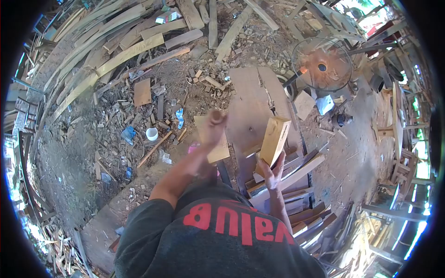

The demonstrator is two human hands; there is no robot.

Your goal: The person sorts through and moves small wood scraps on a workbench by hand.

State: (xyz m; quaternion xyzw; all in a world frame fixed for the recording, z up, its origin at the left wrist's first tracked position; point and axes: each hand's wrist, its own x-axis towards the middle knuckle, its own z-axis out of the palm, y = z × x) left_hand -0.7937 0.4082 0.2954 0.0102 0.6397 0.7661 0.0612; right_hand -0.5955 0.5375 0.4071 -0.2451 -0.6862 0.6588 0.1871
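My right hand (273, 173) is closed round the lower end of a thick, squared wooden block (274, 139), which stands tilted up over the worn wooden workbench top (243, 92). Off to its left, my left hand (215, 129) is smeared by motion, so its fingers do not show clearly. It passes over a pale flat board (219, 154) at the bench's left edge. Cut strips of wood (296, 175) lie close by my right hand and forearm.
A round caged fan (322, 62) stands beyond the bench at the right. Long planks (125, 53) are heaped at the far left. Offcuts litter the ground, with a white cup (151, 134) and a blue plastic scrap (129, 135) among them. More timber (366, 231) lies at the lower right.
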